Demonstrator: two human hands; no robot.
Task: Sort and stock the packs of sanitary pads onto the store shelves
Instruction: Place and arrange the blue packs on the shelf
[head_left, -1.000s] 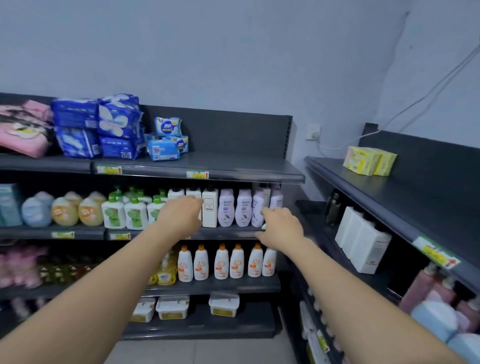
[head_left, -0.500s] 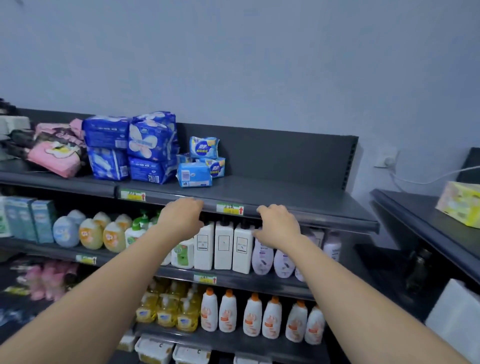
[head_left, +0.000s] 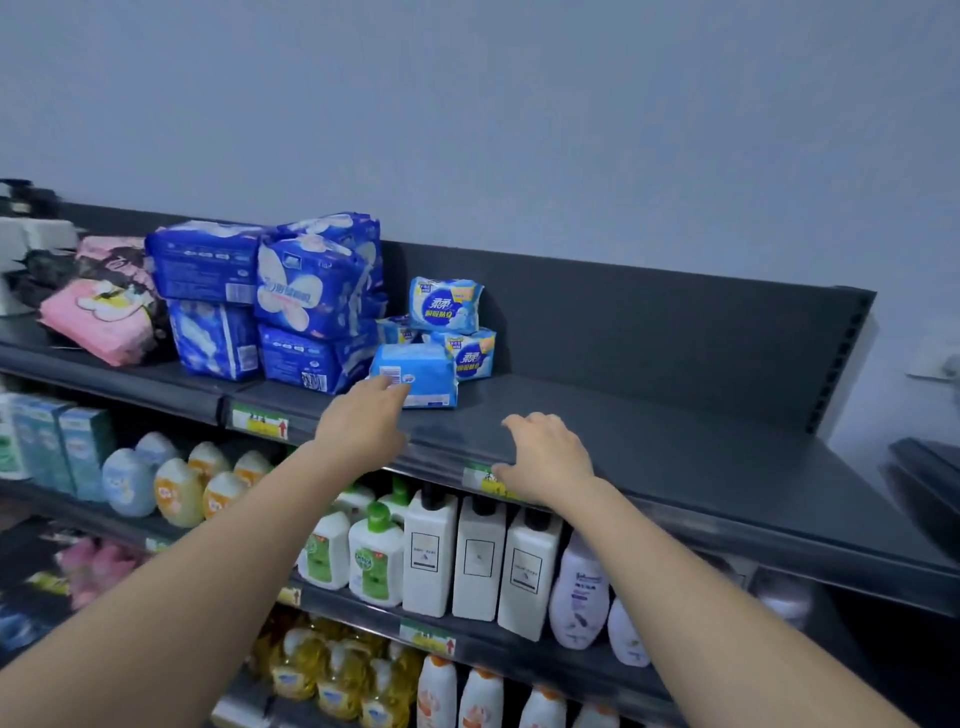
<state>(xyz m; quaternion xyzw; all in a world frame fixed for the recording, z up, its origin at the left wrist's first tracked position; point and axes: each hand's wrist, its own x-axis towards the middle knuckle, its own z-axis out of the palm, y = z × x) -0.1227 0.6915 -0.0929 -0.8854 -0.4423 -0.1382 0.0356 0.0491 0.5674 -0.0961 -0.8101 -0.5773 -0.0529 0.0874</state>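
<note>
Dim, bluish, even light; soft blur toward the left edge, wide-angle bending at the borders.

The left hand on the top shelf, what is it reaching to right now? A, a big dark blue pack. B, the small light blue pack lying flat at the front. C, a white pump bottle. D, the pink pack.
B: the left hand has its fingertips at the near edge of the small light blue pack lying flat on the top shelf, not closed around it, while the right hand rests on the shelf edge.
</note>
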